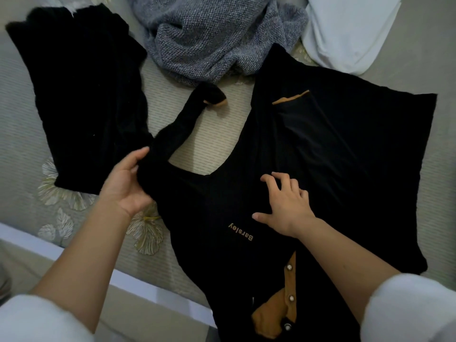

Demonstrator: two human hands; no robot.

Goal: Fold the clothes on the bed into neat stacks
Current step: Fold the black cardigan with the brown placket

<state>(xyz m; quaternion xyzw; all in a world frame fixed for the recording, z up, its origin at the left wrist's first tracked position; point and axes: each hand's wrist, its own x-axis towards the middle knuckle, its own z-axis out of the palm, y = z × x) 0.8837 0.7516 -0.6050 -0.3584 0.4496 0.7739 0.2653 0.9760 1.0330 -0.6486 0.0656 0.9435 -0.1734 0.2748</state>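
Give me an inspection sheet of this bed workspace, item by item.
Surface: bed sheet, grey striped with a leaf print, partly covered by clothes.
Job's things: black polo shirt with tan trim and gold "Barsley" lettering, spread out, one sleeve lifted; black garment lying to its left, roughly folded.
Clutter: grey knit sweater crumpled at the top; white cloth at the top right.
Grips: left hand grips the polo's sleeve; right hand rests on the polo's chest, fingers bent, holding nothing.
Cables: nothing seen.
Surroundings: white bed edge at the lower left.
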